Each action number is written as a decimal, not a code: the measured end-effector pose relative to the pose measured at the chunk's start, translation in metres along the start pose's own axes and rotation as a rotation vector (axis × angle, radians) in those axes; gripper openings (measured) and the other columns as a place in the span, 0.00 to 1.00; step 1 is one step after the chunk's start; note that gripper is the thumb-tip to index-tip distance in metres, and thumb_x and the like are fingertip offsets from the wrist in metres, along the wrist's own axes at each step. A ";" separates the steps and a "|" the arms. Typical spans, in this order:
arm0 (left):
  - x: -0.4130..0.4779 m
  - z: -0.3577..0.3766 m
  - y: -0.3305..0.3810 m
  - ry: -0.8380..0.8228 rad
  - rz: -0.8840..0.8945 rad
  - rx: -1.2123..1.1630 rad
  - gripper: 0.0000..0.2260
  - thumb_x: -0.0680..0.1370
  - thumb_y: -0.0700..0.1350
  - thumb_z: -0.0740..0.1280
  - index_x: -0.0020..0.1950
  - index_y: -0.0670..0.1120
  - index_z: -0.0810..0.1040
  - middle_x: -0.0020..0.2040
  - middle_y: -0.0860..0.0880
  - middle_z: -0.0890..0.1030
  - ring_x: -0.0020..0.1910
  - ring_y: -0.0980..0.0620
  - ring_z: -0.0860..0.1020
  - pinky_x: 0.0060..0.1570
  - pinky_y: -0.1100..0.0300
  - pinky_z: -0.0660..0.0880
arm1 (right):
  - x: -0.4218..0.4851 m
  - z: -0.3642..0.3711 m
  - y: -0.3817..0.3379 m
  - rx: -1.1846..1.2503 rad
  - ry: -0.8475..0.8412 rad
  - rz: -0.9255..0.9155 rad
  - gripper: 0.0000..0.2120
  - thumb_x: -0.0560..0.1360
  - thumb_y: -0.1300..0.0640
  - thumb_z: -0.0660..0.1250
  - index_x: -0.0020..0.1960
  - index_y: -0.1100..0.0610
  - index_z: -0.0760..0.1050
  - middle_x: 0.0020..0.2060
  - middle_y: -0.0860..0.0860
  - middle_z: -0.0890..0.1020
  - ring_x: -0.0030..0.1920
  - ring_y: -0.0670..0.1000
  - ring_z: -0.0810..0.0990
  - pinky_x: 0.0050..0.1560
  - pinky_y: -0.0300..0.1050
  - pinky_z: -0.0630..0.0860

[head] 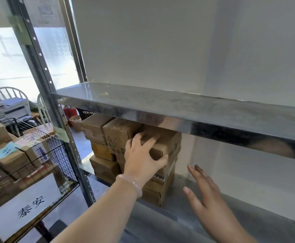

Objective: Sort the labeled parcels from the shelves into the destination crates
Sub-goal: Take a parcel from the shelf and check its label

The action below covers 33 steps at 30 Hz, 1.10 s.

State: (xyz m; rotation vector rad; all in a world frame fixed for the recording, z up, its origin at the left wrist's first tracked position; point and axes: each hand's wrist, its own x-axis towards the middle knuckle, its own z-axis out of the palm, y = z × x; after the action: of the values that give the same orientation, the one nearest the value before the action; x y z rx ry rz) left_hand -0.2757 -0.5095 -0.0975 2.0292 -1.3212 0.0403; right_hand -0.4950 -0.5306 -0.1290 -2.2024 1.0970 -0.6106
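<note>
Several brown cardboard parcels are stacked on the lower metal shelf (187,207) under the upper shelf (160,104). My left hand (143,155) grips the top right parcel (167,139) of the stack, fingers over its top edge and thumb on its front. My right hand (204,193) hovers open to the right of the stack, fingers straight, touching nothing. A black wire crate (59,165) at the left holds several labelled parcels (11,155) and carries a white sign (29,206) with dark characters.
The grey shelf upright (43,76) stands between crate and shelves. Behind the crate are a printer (11,107), white chairs (8,92) and a red extinguisher (68,111). A white wall backs the shelves.
</note>
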 end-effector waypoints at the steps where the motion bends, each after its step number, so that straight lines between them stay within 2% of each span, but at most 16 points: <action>1: -0.011 -0.005 -0.005 0.020 0.007 -0.076 0.30 0.68 0.66 0.69 0.70 0.65 0.70 0.73 0.57 0.60 0.73 0.48 0.55 0.72 0.52 0.60 | 0.001 0.000 -0.001 0.015 0.004 -0.004 0.29 0.66 0.25 0.46 0.67 0.21 0.45 0.77 0.37 0.51 0.76 0.39 0.48 0.76 0.46 0.51; 4: -0.048 -0.022 -0.025 0.071 -0.036 -0.325 0.31 0.64 0.68 0.68 0.67 0.66 0.72 0.67 0.63 0.64 0.67 0.61 0.64 0.62 0.67 0.67 | 0.005 0.003 -0.010 0.060 0.019 -0.023 0.34 0.66 0.25 0.48 0.72 0.27 0.48 0.76 0.37 0.54 0.75 0.38 0.51 0.74 0.44 0.52; 6: -0.071 -0.035 -0.040 0.094 -0.192 -0.589 0.30 0.62 0.68 0.70 0.65 0.68 0.74 0.64 0.64 0.68 0.61 0.66 0.70 0.49 0.72 0.75 | 0.009 0.010 -0.021 0.119 0.013 -0.049 0.37 0.67 0.26 0.51 0.74 0.30 0.49 0.75 0.37 0.57 0.72 0.36 0.54 0.72 0.41 0.54; 8: -0.088 -0.048 -0.051 0.102 -0.379 -0.924 0.32 0.61 0.68 0.75 0.63 0.64 0.76 0.61 0.57 0.78 0.57 0.61 0.78 0.45 0.67 0.78 | 0.014 0.020 -0.037 0.196 -0.007 -0.093 0.37 0.66 0.26 0.53 0.73 0.31 0.52 0.73 0.35 0.59 0.69 0.30 0.55 0.69 0.38 0.55; 10: -0.097 -0.058 -0.062 0.127 -0.530 -1.215 0.32 0.62 0.63 0.76 0.64 0.54 0.77 0.55 0.49 0.84 0.52 0.53 0.83 0.46 0.59 0.81 | 0.021 0.034 -0.058 0.258 -0.043 -0.155 0.34 0.66 0.27 0.56 0.71 0.30 0.54 0.71 0.34 0.59 0.64 0.22 0.54 0.66 0.32 0.53; 11: -0.100 -0.063 -0.067 0.154 -0.577 -1.324 0.31 0.63 0.60 0.75 0.64 0.51 0.78 0.54 0.47 0.84 0.51 0.49 0.84 0.48 0.54 0.81 | 0.025 0.041 -0.070 0.289 -0.068 -0.177 0.34 0.66 0.28 0.58 0.70 0.30 0.55 0.71 0.34 0.60 0.64 0.22 0.54 0.66 0.31 0.53; 13: -0.107 -0.073 -0.076 0.225 -0.663 -1.512 0.27 0.64 0.57 0.75 0.61 0.49 0.82 0.57 0.43 0.83 0.55 0.42 0.82 0.51 0.45 0.80 | 0.030 0.056 -0.094 0.361 -0.122 -0.219 0.36 0.65 0.30 0.61 0.71 0.33 0.56 0.72 0.36 0.61 0.69 0.31 0.57 0.68 0.33 0.56; 16: -0.119 -0.092 -0.091 0.237 -0.729 -1.722 0.20 0.71 0.56 0.72 0.59 0.48 0.83 0.61 0.38 0.81 0.60 0.34 0.79 0.54 0.38 0.77 | 0.034 0.081 -0.126 0.452 -0.232 -0.267 0.44 0.65 0.29 0.66 0.76 0.37 0.54 0.72 0.36 0.62 0.72 0.36 0.59 0.69 0.38 0.59; 18: -0.125 -0.108 -0.107 0.212 -0.715 -1.704 0.18 0.76 0.57 0.65 0.59 0.48 0.84 0.60 0.39 0.82 0.59 0.36 0.81 0.56 0.38 0.77 | 0.037 0.099 -0.143 0.487 -0.288 -0.298 0.44 0.65 0.29 0.69 0.75 0.32 0.50 0.69 0.29 0.61 0.71 0.34 0.58 0.66 0.36 0.58; 20: -0.129 -0.125 -0.124 0.244 -0.715 -1.553 0.16 0.80 0.55 0.60 0.59 0.51 0.84 0.58 0.42 0.83 0.57 0.42 0.83 0.58 0.39 0.77 | 0.040 0.116 -0.159 0.477 -0.287 -0.330 0.42 0.66 0.32 0.71 0.71 0.26 0.48 0.65 0.22 0.57 0.69 0.31 0.56 0.64 0.34 0.57; 23: -0.134 -0.153 -0.154 0.307 -0.681 -1.243 0.13 0.83 0.47 0.61 0.65 0.58 0.77 0.57 0.45 0.85 0.56 0.46 0.83 0.57 0.44 0.79 | 0.047 0.137 -0.184 0.402 -0.266 -0.376 0.41 0.69 0.41 0.74 0.71 0.28 0.50 0.70 0.29 0.58 0.70 0.32 0.54 0.67 0.37 0.57; 25: -0.137 -0.172 -0.173 0.302 -0.653 -1.101 0.15 0.79 0.52 0.67 0.67 0.59 0.76 0.57 0.48 0.85 0.56 0.49 0.83 0.59 0.44 0.78 | 0.051 0.153 -0.201 0.356 -0.282 -0.425 0.42 0.70 0.43 0.74 0.74 0.31 0.51 0.72 0.32 0.57 0.70 0.29 0.53 0.70 0.38 0.56; 27: -0.139 -0.193 -0.190 0.270 -0.654 -1.050 0.29 0.67 0.61 0.77 0.66 0.59 0.75 0.59 0.52 0.84 0.56 0.51 0.83 0.60 0.45 0.78 | 0.055 0.171 -0.220 0.320 -0.313 -0.469 0.43 0.69 0.44 0.75 0.74 0.30 0.51 0.73 0.32 0.56 0.68 0.26 0.51 0.71 0.37 0.56; 29: -0.142 -0.213 -0.208 0.252 -0.658 -1.010 0.39 0.58 0.64 0.82 0.65 0.61 0.73 0.60 0.52 0.83 0.56 0.52 0.83 0.58 0.50 0.79 | 0.058 0.190 -0.241 0.305 -0.329 -0.506 0.43 0.69 0.44 0.75 0.73 0.29 0.50 0.73 0.32 0.56 0.70 0.28 0.52 0.73 0.42 0.60; 31: -0.147 -0.232 -0.228 0.270 -0.658 -0.964 0.42 0.56 0.62 0.83 0.67 0.61 0.72 0.61 0.52 0.81 0.56 0.53 0.83 0.57 0.52 0.80 | 0.058 0.209 -0.265 0.309 -0.343 -0.533 0.43 0.68 0.41 0.74 0.72 0.27 0.50 0.73 0.32 0.56 0.72 0.34 0.55 0.73 0.49 0.64; 33: -0.154 -0.252 -0.252 0.345 -0.658 -0.943 0.40 0.58 0.60 0.82 0.68 0.62 0.72 0.61 0.52 0.82 0.56 0.52 0.83 0.58 0.50 0.79 | 0.057 0.229 -0.291 0.325 -0.382 -0.566 0.42 0.67 0.34 0.71 0.72 0.26 0.48 0.73 0.31 0.56 0.73 0.38 0.57 0.70 0.54 0.68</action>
State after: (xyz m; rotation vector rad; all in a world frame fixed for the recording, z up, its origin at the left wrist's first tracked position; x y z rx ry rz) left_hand -0.0602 -0.1867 -0.1018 1.4255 -0.2832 -0.4310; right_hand -0.1608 -0.3678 -0.0861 -2.2031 0.1563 -0.5185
